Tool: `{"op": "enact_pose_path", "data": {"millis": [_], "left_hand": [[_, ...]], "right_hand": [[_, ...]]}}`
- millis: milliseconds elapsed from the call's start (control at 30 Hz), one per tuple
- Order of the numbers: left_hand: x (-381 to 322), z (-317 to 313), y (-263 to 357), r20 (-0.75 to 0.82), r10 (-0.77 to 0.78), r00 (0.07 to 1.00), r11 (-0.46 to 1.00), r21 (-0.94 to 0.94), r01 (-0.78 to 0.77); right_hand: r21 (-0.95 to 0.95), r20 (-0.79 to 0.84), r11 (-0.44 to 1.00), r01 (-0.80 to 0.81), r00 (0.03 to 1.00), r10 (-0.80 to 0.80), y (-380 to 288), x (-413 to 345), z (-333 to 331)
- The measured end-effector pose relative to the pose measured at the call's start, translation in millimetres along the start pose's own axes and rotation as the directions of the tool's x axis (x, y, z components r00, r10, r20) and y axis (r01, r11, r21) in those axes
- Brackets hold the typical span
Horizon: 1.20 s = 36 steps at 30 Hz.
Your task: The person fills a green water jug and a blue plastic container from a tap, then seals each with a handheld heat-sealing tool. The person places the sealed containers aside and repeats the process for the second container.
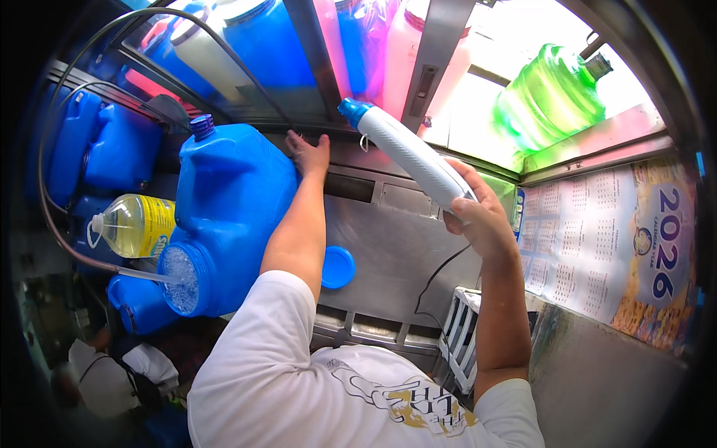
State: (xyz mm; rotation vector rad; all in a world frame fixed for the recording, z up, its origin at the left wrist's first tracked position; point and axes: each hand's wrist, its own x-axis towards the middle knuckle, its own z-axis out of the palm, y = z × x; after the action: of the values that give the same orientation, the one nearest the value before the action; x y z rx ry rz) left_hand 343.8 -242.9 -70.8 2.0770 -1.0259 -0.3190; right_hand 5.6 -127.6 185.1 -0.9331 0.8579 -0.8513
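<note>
My right hand grips a white corded heat gun by its lower body. Its blue nozzle points up and to the left. My left hand is spread beside the upper right of a large blue plastic water jug, with no object visible in it; whether it touches the jug I cannot tell. A purple-wrapped cap tops the jug's small spout. At its wide mouth, a clear hose enters bubbling water. A round blue lid lies on the stainless steel counter.
A large yellow-labelled bottle and blue containers stand left. Behind the metal-framed window are more jugs and a green water bottle. A white rack and wall calendar are right. Another person is lower left.
</note>
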Motion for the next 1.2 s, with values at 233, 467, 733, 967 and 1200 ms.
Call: {"op": "enact_pose_path", "data": {"millis": [233,467,733,967,1200], "left_hand": [[-56.1,-12.8,-10.6,0.506,0.088,0.858,0.909,0.312,-0.277],[-173.4,-103.5,-82.8,0.600,0.268,0.754,0.963,-0.141,-0.231],[-206.0,-329.4,-282.0,0.647,-0.023,0.762,0.970,0.199,-0.140],[-12.9,-442.8,-185.5,0.008,0.109,0.994,0.905,-0.415,-0.096],[91.6,-391.3,2.7,0.291,0.577,0.763,0.695,-0.665,-0.273]], "right_hand": [[-0.024,0.084,1.000,-0.012,0.996,0.014,7.5,22.6,17.8],[-0.211,0.229,0.977,0.017,0.973,0.033,-24.7,34.6,86.1],[-0.586,0.297,0.801,0.125,0.953,0.068,-79.9,39.6,190.3],[-0.715,0.117,0.693,0.095,0.993,-0.016,-94.1,37.4,234.6],[-0.716,0.151,0.689,0.113,0.989,-0.005,-101.7,37.3,252.2]]}}
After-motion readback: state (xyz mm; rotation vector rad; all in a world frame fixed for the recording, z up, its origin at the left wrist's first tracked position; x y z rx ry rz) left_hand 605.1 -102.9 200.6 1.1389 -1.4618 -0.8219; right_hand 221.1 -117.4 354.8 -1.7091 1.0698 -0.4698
